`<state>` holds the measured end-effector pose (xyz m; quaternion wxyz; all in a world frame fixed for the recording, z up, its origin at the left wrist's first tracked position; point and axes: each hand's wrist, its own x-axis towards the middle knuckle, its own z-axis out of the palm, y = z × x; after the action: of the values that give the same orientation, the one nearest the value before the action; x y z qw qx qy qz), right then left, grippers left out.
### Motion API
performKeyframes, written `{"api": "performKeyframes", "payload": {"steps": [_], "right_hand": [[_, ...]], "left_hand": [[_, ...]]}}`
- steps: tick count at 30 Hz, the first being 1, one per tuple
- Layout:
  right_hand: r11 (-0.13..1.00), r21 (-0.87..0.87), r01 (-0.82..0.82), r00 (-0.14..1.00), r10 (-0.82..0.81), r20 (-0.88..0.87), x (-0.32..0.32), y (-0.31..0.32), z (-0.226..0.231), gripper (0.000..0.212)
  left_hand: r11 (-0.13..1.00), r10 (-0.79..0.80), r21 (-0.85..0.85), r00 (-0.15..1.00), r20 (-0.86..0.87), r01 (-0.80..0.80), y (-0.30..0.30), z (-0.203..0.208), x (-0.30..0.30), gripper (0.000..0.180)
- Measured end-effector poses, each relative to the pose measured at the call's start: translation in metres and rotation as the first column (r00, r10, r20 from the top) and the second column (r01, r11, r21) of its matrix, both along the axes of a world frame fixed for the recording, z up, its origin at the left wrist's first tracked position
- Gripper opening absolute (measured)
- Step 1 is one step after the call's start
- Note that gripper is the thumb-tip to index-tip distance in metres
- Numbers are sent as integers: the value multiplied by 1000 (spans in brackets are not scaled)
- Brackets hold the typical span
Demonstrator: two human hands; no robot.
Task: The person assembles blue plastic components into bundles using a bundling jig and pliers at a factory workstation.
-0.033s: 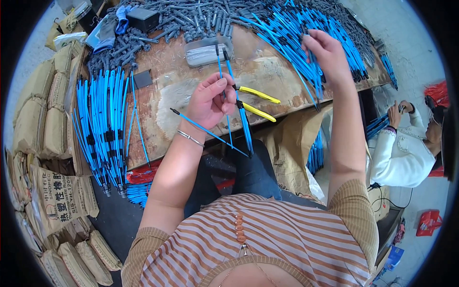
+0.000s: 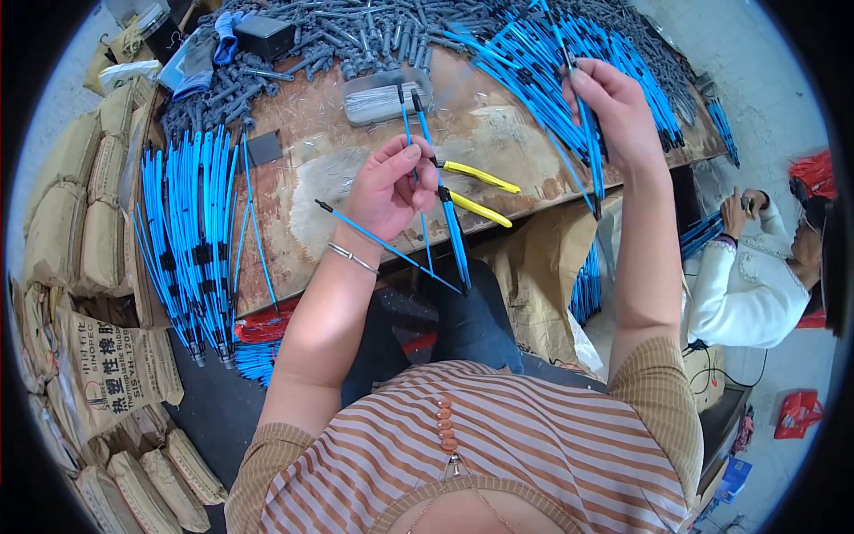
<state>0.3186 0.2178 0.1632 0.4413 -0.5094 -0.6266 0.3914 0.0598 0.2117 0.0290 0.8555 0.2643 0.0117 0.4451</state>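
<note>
My left hand [image 2: 391, 178] is closed, finger and thumb pinched around thin blue rods [image 2: 456, 233] with black fittings. They hang over the table's near edge, and one blue rod [image 2: 382, 242] slants off to the left, meeting the others at the bottom. Yellow-handled pliers [image 2: 485, 176] jut out right beside that hand; their jaws are hidden, and whether my fingers touch them I cannot tell. At the right, my right hand [image 2: 616, 111] is closed on another blue rod [image 2: 589, 142] with black fittings, held upright over a heap of similar blue rods [image 2: 525, 80].
A clear plastic box [image 2: 360, 107] of thin metal pins lies ahead. Grey fittings [image 2: 382, 40] pile along the back. More blue rods [image 2: 196, 196] lie at the left edge beside stacked paper sacks [image 2: 71, 231]. An open sack [image 2: 543, 267] hangs below; a co-worker [image 2: 747, 276] sits right.
The rod in my right hand has shifted and shows more upright, and that hand has moved slightly right. My left hand stays almost in place.
</note>
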Motion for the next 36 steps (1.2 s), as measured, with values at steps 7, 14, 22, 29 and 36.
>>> {"api": "performKeyframes", "payload": {"steps": [7, 14, 22, 29, 36], "right_hand": [[954, -118, -275, 922, 297, 250, -51, -62, -25, 17], [931, -79, -357, 922, 337, -189, -30, -77, 11, 18], [985, 148, -85, 721, -42, 692, -81, -80, -47, 14], [974, -56, -220, 835, 218, 505, -53, -27, -60, 16], [924, 318, 212, 116, -347, 931, 39, 92, -110, 25]], "left_hand": [[997, 70, -38, 997, 36, -69, -8, 12, 14, 23], [994, 62, -90, 996, -66, -68, 6, -12, 12, 34], [987, 159, -1, 984, -84, -159, -3, 2, 12, 16], [978, 194, -60, 979, -56, -197, -5, 8, 3, 14], [994, -37, 98, 995, -95, 46, -5, 0, -2, 13]]}}
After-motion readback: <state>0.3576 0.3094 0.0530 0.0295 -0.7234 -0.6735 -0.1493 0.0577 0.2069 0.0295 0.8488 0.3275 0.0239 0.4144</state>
